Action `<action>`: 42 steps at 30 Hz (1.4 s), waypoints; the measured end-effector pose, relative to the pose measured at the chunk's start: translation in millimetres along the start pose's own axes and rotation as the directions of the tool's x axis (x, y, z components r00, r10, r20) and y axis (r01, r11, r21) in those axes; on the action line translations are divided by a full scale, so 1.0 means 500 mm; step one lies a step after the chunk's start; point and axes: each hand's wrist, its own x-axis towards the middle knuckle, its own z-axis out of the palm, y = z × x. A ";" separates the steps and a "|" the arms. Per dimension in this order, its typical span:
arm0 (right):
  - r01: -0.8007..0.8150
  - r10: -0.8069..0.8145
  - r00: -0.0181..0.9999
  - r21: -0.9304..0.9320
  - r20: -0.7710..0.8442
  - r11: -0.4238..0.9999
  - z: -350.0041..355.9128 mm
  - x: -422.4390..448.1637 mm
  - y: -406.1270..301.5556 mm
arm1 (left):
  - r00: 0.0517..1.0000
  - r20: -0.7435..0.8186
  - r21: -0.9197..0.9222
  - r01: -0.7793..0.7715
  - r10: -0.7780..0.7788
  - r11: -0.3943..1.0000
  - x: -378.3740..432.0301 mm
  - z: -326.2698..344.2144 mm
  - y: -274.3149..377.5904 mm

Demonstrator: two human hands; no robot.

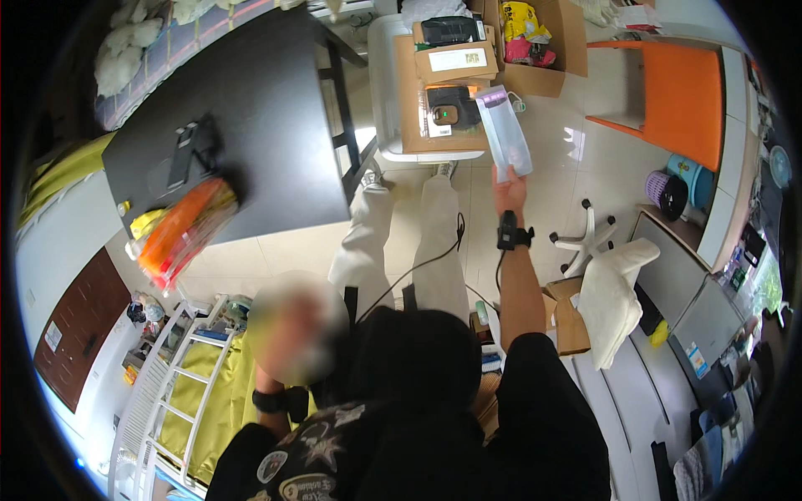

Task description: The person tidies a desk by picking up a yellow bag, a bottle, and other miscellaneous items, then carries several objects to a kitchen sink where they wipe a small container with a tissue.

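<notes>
My right hand is stretched forward, gripping the lower end of a translucent pale-blue plastic pouch with a purple top edge. The pouch is beside the right rim of a pale plastic tub. In the tub are cardboard boxes, a small brown device with a green light, and a dark packaged item at the back. My left hand is raised close to my body, behind a blurred patch. Its fingers and anything in them cannot be made out.
A black table stands at left, with a black stand and bright orange-red packaging at its corner. An open carton is behind the tub. To the right are an orange chair and a white swivel chair. A cable crosses my legs.
</notes>
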 end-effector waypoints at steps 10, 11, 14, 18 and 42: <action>-0.273 0.286 0.942 0.090 -0.175 0.958 0.018 0.109 0.195 | 0.965 0.134 0.113 0.209 -0.223 0.971 0.073 0.117 0.148; -0.276 0.289 0.940 0.091 -0.182 0.957 0.019 0.106 0.201 | 0.964 0.138 0.115 0.214 -0.229 0.970 0.079 0.122 0.149; -0.283 0.267 0.935 -0.039 -0.235 0.958 0.016 0.096 0.211 | 0.968 0.117 0.106 0.211 -0.223 0.972 0.099 0.127 0.172; 0.293 -0.216 0.956 -0.560 0.200 0.775 -0.093 0.110 0.236 | 0.969 0.114 0.192 0.195 -0.219 0.962 0.113 0.119 0.179; -0.217 0.207 0.975 -0.147 -0.080 0.965 0.023 0.065 0.388 | 0.963 0.262 0.150 -0.110 0.067 0.983 0.265 0.171 0.250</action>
